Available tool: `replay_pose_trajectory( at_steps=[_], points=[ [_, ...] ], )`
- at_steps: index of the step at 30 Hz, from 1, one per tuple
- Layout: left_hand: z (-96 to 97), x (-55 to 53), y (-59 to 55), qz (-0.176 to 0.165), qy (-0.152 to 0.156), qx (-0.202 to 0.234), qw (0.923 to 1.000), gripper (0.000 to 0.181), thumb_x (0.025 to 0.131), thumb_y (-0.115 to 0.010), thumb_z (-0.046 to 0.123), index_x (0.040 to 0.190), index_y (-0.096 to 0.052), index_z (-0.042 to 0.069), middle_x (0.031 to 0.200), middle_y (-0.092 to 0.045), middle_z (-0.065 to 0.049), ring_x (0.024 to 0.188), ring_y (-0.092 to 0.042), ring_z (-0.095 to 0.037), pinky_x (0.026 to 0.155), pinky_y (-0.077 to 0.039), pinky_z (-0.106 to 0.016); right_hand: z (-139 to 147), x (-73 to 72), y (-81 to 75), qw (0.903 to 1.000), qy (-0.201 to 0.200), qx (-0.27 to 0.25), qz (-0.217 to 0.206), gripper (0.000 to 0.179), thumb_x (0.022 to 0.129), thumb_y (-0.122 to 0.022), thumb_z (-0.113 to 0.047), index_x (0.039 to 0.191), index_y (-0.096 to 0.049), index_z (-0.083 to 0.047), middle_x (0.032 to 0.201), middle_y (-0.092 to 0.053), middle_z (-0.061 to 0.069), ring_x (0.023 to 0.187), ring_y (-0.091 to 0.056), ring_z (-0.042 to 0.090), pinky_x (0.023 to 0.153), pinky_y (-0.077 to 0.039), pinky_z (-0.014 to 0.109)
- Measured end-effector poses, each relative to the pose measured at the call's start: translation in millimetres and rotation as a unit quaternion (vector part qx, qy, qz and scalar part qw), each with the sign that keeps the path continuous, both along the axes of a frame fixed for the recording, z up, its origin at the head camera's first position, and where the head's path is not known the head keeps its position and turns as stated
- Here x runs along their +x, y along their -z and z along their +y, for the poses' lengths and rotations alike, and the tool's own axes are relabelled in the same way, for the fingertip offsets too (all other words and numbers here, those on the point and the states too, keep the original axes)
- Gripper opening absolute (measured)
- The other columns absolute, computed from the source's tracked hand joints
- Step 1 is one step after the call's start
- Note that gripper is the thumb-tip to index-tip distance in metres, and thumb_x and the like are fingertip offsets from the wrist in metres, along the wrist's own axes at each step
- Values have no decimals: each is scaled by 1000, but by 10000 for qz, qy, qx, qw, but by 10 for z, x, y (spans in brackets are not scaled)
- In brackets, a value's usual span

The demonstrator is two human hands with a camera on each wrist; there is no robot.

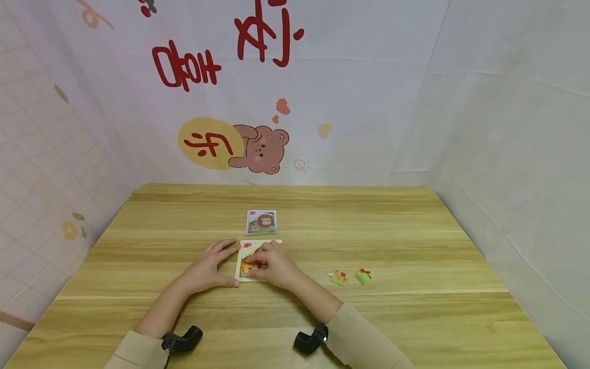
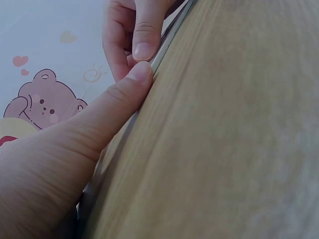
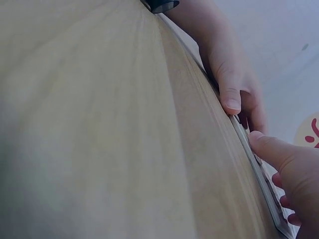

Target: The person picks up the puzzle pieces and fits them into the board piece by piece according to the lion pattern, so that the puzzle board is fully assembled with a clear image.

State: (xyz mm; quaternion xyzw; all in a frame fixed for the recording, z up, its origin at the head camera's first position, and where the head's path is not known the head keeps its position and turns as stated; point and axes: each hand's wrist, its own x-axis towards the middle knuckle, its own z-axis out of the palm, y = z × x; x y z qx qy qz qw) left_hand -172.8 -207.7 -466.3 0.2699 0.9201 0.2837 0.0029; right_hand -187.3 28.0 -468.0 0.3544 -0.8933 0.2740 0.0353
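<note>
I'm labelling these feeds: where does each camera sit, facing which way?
Head: on the head, facing forward and down at the puzzle board; left hand, right hand and forearms show.
Left wrist: on that wrist, looking low along the table; left hand near, right hand beyond.
Right wrist: on that wrist, also along the table; right hand near, left beyond.
Shared: head and left wrist show the bear print.

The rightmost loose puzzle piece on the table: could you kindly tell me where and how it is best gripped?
Probably a pinch on its near and far edges, coming from above: the rightmost puzzle piece lies flat on the table, and the other loose piece sits close on its left, crowding that side.
</note>
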Motion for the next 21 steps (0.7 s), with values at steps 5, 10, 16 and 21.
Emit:
replay_pose_trajectory(
  at_steps=[5,10,16,21],
  points=[
    [-12,-2,11,10,6,-11,10000,96,68,-77,60,143,-46,9,149,-34,-14,136,-25,-38,101,-24,-66,-10,13,-9,10000,37,22,-9,30,80,-76,-43,106,-75,-28,92,-59,-15,83,-44,3,74,-34,21],
    [-17,7,18,-13,3,-25,10000,97,68,-77,61,144,-46,9,150,-34,-14,136,-24,-38,101,-24,-66,-24,29,-20,9999,78,68,22,30,80,-76,-44,105,-76,-29,92,-58,-15,81,-43,4,73,-34,22],
    [-16,16,12,-5,3,-4,10000,97,68,-75,62,144,-46,10,150,-34,-13,136,-24,-37,100,-24,-66,-48,39,-45,9994,183,267,82,29,80,-75,-46,104,-76,-29,90,-58,-15,79,-41,4,73,-32,23],
    [-20,12,11,2,-8,-13,10000,97,68,-76,62,144,-46,10,150,-34,-13,136,-24,-37,101,-23,-66,-63,37,-55,9993,197,323,59,29,80,-74,-46,103,-76,-29,90,-58,-16,79,-42,4,73,-33,23]
  ],
)
